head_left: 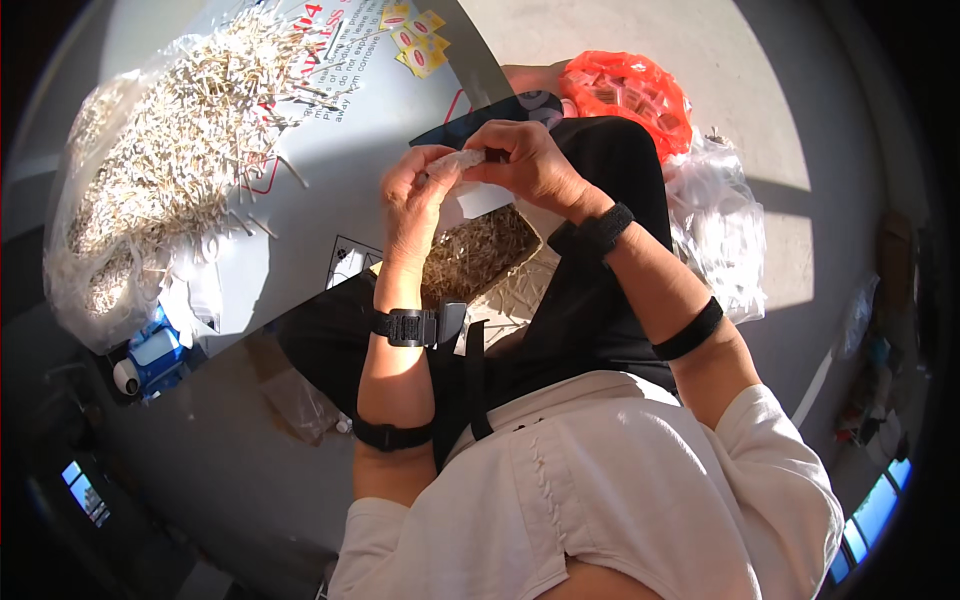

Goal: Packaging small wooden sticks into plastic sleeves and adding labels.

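Observation:
My left hand (412, 205) and my right hand (540, 170) meet above my lap, fingers pinched on a small clear plastic bag (460, 162). It looks crumpled, and what it holds, if anything, is too small to make out. Something dark shows by my right fingertips. Beneath my hands, between my legs, stands a box (528, 240) full of thin, pale short sticks. To the left, a large heap of similar sticks (185, 140) spills from a big clear plastic bag (75, 250) onto the grey tabletop (300, 215).
Several yellow labels (418, 42) lie at the table's far edge. On the right are a red plastic bag (628, 100) of small clear packets and a pile of translucent plastic bags (715, 230). A blue-and-white bottle (152, 362) sits near the table's left corner.

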{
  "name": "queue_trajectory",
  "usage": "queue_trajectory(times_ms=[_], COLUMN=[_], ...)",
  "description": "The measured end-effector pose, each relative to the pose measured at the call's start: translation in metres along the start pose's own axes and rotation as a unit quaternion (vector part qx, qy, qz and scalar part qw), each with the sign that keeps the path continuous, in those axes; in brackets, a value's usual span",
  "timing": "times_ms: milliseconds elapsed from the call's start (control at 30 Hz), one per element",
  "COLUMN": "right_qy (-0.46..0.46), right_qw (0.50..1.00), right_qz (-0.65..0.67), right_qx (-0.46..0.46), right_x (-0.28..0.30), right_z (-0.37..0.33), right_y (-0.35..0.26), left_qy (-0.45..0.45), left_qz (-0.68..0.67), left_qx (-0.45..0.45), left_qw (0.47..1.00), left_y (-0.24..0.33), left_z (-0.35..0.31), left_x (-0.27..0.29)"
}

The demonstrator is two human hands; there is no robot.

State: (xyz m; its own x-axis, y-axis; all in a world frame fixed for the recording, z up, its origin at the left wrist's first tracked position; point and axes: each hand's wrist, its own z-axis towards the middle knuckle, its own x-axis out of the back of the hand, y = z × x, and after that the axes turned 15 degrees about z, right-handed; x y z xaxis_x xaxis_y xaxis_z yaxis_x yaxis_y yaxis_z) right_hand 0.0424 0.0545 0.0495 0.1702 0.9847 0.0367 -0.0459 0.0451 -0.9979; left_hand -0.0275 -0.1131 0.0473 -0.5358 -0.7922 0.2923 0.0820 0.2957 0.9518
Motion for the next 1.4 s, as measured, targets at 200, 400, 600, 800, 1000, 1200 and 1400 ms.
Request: queue_trajectory(times_ms=[200,400,600,800,1000,1200,1400], right_qy=[0.002,0.012,0.02,0.019,0.058,0.085,0.128], right_qw=[0.963,0.955,0.948,0.964,0.958,0.935,0.924], right_qz=[0.244,0.274,0.294,0.252,0.253,0.327,0.343], right_qx=[-0.116,-0.116,-0.121,-0.088,-0.119,-0.106,-0.114], right_x=[0.004,-0.002,-0.008,-0.015,-0.021,-0.037,-0.044], right_z=[0.003,-0.003,-0.012,-0.014,-0.024,-0.031,-0.036], right_y=[-0.004,-0.009,-0.017,-0.027,-0.043,-0.048,-0.045], left_qy=[-0.032,-0.001,0.006,-0.021,-0.004,0.015,0.056], left_qz=[-0.06,-0.076,-0.108,-0.071,-0.108,-0.076,0.007], left_qx=[0.028,0.048,0.069,0.019,0.081,0.033,-0.017], left_qw=[0.997,0.996,0.992,0.997,0.991,0.996,0.998], left_y=[0.002,0.006,0.014,0.022,0.042,0.032,0.046], left_z=[-0.015,-0.027,-0.036,-0.045,-0.065,-0.076,-0.086], left_x=[0.005,0.004,0.008,0.013,0.018,0.025,0.018])
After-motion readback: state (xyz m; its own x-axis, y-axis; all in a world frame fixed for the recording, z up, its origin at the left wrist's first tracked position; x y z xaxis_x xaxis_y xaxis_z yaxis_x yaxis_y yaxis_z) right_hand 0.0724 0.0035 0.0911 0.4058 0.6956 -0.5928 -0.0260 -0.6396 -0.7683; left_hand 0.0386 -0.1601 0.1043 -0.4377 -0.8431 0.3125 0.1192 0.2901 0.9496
